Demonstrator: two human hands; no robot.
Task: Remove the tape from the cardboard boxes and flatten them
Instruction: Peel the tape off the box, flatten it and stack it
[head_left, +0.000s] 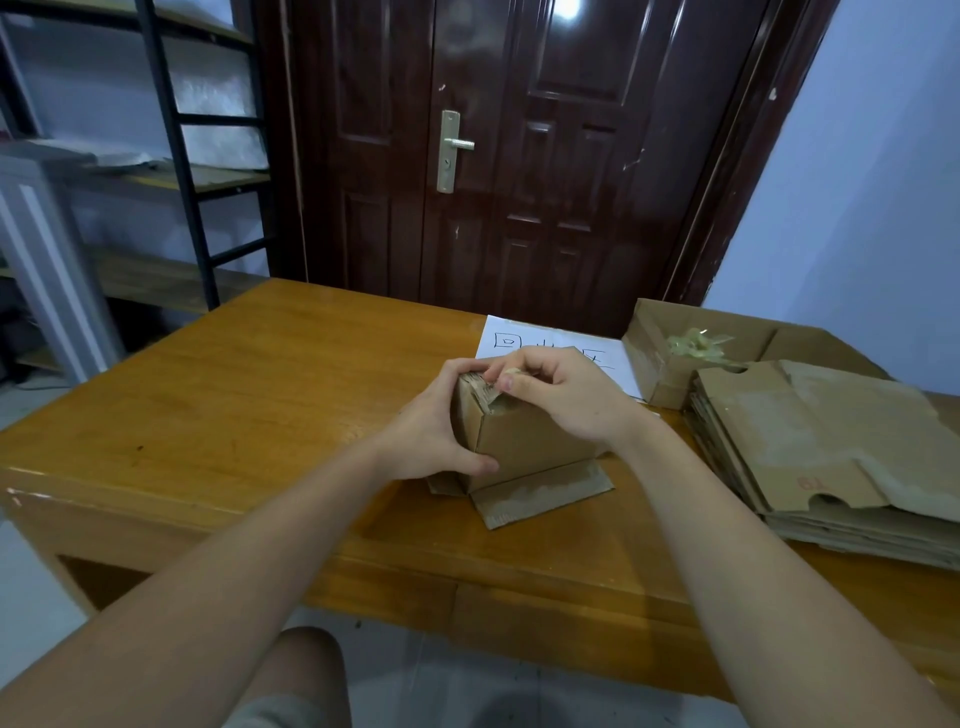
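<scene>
Cardboard box (524, 441) risks tearing: left hand (436, 441) is gripping it, right hand (561, 395) is pinching tape (511, 375) atop it.

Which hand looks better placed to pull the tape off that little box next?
The right hand, probably. Its fingertips already pinch the tape at the top edge of the small box. The left hand grips the box's left side, steadying it on the table.
</scene>
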